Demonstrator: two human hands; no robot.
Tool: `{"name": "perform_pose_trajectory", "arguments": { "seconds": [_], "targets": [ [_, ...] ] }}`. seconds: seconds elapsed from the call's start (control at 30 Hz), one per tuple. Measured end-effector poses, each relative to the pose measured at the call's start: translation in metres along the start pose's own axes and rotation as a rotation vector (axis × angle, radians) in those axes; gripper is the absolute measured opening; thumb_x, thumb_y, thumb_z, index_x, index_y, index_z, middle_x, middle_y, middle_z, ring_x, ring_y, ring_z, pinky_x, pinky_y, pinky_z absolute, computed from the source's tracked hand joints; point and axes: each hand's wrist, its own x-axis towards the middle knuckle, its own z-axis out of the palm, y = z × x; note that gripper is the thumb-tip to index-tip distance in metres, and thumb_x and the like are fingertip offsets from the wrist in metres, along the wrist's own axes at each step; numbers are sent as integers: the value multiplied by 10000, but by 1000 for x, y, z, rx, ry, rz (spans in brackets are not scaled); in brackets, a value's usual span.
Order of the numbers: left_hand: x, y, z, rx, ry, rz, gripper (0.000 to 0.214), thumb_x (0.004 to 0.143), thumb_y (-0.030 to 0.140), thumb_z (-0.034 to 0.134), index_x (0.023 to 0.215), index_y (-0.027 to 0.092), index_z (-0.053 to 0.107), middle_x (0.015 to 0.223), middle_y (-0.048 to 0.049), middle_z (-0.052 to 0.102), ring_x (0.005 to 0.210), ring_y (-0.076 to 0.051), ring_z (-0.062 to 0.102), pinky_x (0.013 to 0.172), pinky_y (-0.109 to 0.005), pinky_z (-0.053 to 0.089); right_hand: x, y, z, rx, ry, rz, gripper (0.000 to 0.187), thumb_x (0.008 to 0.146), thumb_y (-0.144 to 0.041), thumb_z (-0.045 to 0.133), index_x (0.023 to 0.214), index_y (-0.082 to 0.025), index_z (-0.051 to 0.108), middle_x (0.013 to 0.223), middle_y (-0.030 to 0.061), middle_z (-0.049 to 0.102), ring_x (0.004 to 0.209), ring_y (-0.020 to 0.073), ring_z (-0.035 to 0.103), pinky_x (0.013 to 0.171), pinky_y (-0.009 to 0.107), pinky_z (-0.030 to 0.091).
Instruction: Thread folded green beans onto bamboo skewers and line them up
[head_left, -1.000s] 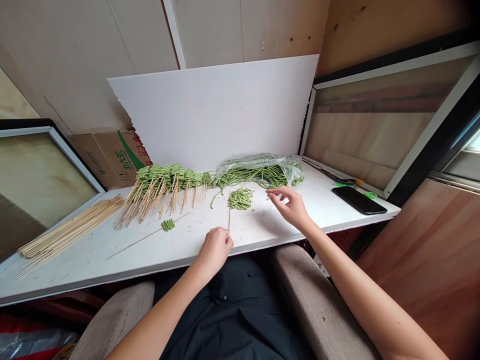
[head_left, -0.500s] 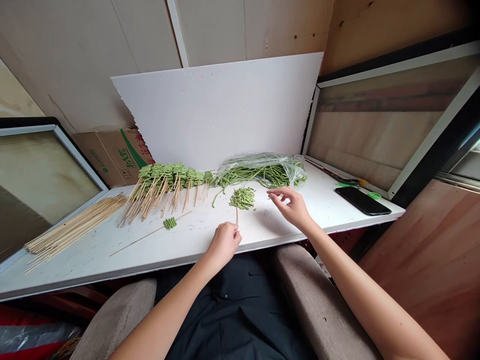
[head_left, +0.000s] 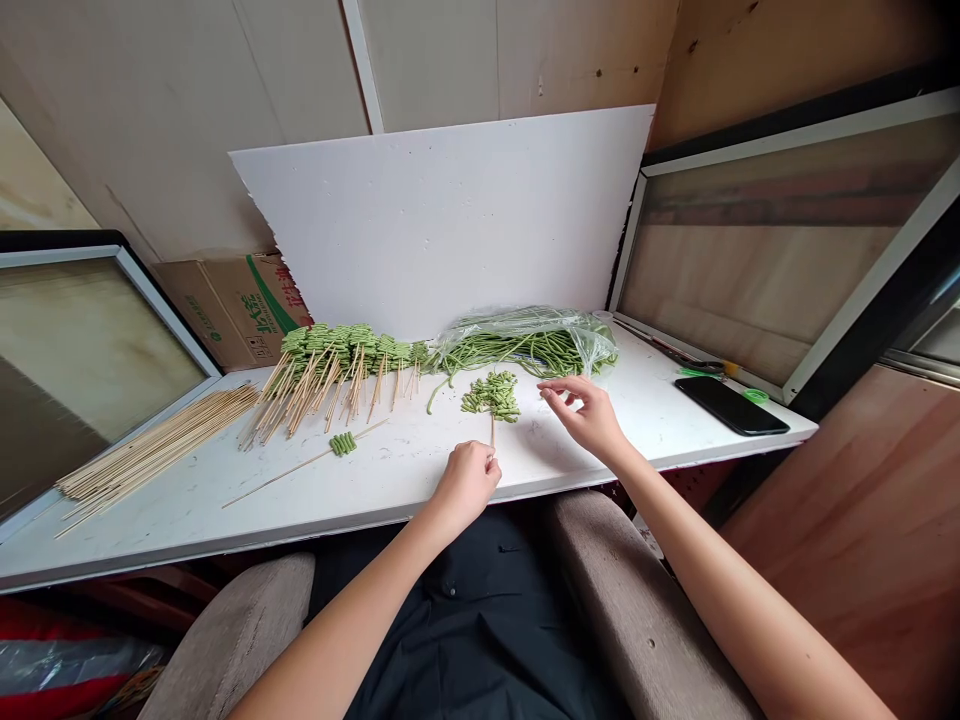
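My left hand (head_left: 466,482) is closed around a thin bamboo skewer (head_left: 493,432) near the table's front edge. The skewer points away from me, its far end among a small pile of cut green bean pieces (head_left: 486,390). A few pieces lie side by side at that end; whether they are threaded on it I cannot make out. Just right of the pile, my right hand (head_left: 585,412) hovers with bent fingers, thumb and forefinger slightly apart, and nothing visible in it. To the left lies one skewer with a short row of bean pieces (head_left: 343,443) on it.
Filled bean skewers (head_left: 330,350) are stacked at the back left, beside a bundle of bare skewers (head_left: 161,440). Long whole beans (head_left: 525,348) lie in a clear plastic bag at the back. A black phone (head_left: 731,404) and scissors (head_left: 709,366) lie at the right.
My left hand has shifted a little right with the skewer, whose far end is now by the bean pieces. The pile has spread slightly at its near right side. My right hand has barely moved.
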Motion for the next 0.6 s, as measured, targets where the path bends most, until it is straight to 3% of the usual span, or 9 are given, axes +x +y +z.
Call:
{"name": "perform_pose_trajectory", "arguments": {
  "seconds": [0.13, 0.3, 0.6],
  "targets": [
    [0, 0, 4, 124, 63, -7, 290, 812, 63, 544, 569, 205, 469, 582, 13, 416, 575, -139, 351, 604, -307, 248, 0, 0, 0, -2, -1, 1, 331, 1005, -534, 635, 1036, -263, 822, 1004, 97, 809, 946, 289, 706, 720, 426, 556],
    [2, -6, -2, 264, 141, 7, 249, 865, 35, 527, 699, 152, 672, 772, -81, 615, 670, -170, 528, 657, -298, 338, -1, 1, -1, -3, -4, 11, 319, 999, -523, 646, 1018, -259, 824, 995, 94, 812, 933, 289, 703, 721, 430, 559],
    [-4, -6, -21, 291, 162, 136, 281, 924, 32, 515, 804, 149, 740, 799, -60, 604, 662, -159, 545, 658, -289, 394, -1, 2, 0, -12, -9, 17, 337, 993, -540, 645, 1023, -259, 830, 995, 98, 809, 915, 287, 706, 718, 435, 576]
  ]
}}
